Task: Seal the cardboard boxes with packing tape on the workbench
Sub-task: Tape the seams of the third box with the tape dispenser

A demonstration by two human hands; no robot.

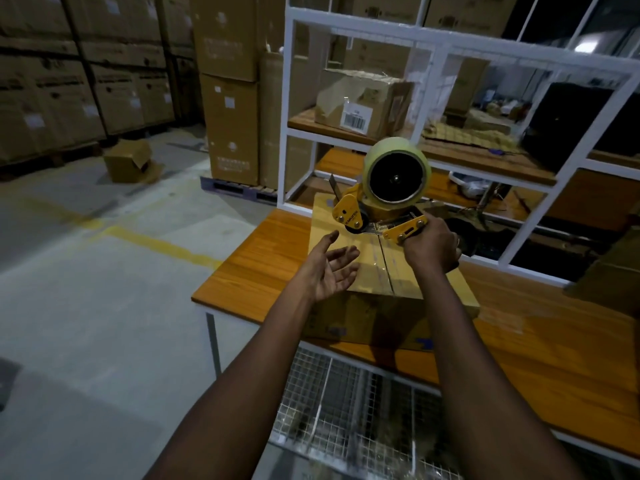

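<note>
Wire basket (346,410): mesh, hung below the near edge of the tabletop (263,265); contents too dim to tell
Cardboard box (374,317): sits on the tabletop near its left end, flaps folded shut and meeting at a centre seam (388,271)
Done so far: a glossy strip lies along the seam on the near half, which I take as tape already laid
Left to do: the far end of the seam is hidden behind the tool, so I cannot tell if the strip runs the full length; cutting, pressing down and any further boxes look outstanding
Left hand (332,268): palm up over the left flap, fingers (346,254) spread and relaxed, holding nothing; whether it brushes the cardboard I cannot tell
Right hand (433,244): fingers wrapped tight round the handle of the tape dispenser (349,213), seen from the back
Tape dispenser: yellow frame, over the far half of the box top, roller end pointing left; tape roll (396,168) looks nearly full
Shelf frame (287,133): white, behind the tabletop, carrying a battered box (363,98) with a barcode label
Far floor: stacked cartons (228,116) on pallets, one small box (128,161) lying open
</note>
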